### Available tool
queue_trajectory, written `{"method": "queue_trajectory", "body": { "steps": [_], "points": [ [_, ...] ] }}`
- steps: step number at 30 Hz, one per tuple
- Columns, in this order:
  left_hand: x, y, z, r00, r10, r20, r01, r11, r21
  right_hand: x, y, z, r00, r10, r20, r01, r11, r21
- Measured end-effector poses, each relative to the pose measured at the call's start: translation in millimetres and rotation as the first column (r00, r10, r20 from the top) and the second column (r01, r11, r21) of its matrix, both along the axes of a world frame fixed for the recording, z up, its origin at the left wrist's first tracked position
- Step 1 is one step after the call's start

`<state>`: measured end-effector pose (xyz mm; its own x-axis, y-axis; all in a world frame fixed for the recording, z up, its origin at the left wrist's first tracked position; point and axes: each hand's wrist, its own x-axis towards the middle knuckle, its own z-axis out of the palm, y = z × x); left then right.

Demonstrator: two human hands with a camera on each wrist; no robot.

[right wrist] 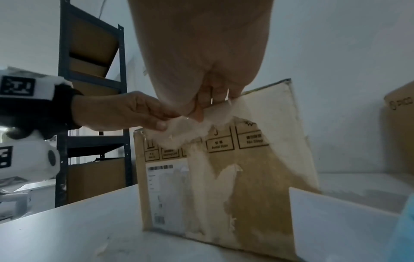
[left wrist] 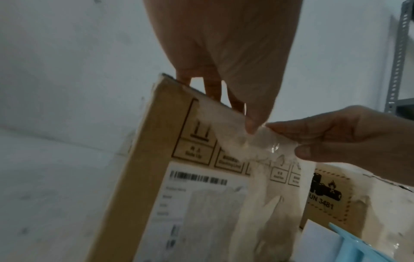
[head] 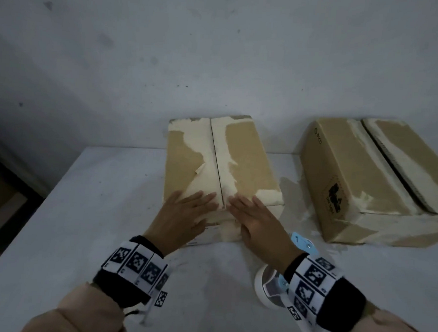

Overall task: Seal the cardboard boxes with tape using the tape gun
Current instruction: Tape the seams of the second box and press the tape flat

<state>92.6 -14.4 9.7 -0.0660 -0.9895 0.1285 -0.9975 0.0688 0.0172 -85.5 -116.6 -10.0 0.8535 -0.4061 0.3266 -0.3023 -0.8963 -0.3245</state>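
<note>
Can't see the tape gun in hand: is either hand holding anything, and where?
Nothing is held. Left hand and right hand press flat on the near top edge of the box; the tape gun lies on the table.

Both wrists wear black cuffs point(head: 110, 284) with white bands of black square-code markers point(head: 138, 262); sleeves point(head: 83, 311), lower frame, look beige.

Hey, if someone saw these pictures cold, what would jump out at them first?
Probably both hands, the left hand and right hand, pressing flat on the near end of the middle cardboard box either side of its top seam, amid torn pale patches. A second box sits to its right with flaps slightly apart, and a blue tape gun lies under the right wrist.
</note>
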Motion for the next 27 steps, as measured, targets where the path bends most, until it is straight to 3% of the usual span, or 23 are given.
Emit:
{"method": "queue_trajectory", "body": {
  "steps": [3,8,11,14,17,21,27],
  "points": [
    [-6,2,-6,0.995,0.025,-0.100,-0.033,0.996,-0.078,-2,6,-10,1.000,-0.010,0.022,0.011,0.997,-0.075],
    [-8,1,-14,1.000,0.028,-0.007,-0.029,0.991,-0.133,-6,10,-12,0.998,-0.048,-0.033,0.045,0.996,-0.075],
    [-8,1,-14,0.999,-0.012,-0.047,0.004,0.988,-0.154,-9,17,-9,0.996,-0.064,-0.065,0.060,0.996,-0.065],
    [-2,2,-11,0.995,-0.013,-0.094,0.003,0.994,-0.106,-13,23,-4,0.998,0.013,-0.057,-0.012,1.000,0.018],
    [1,4,-6,0.981,0.012,-0.193,-0.024,0.998,-0.062,-26,27,0,0.996,0.048,0.073,-0.058,0.990,0.131],
    [-20,2,-6,0.901,0.247,-0.356,-0.228,0.969,0.095,-71,30,-16,0.960,-0.189,0.206,0.150,0.970,0.191],
    [-43,-9,-16,0.842,0.394,-0.369,-0.453,0.888,-0.085,-135,30,-56,0.892,-0.451,0.026,0.446,0.889,0.099]
  ]
}}
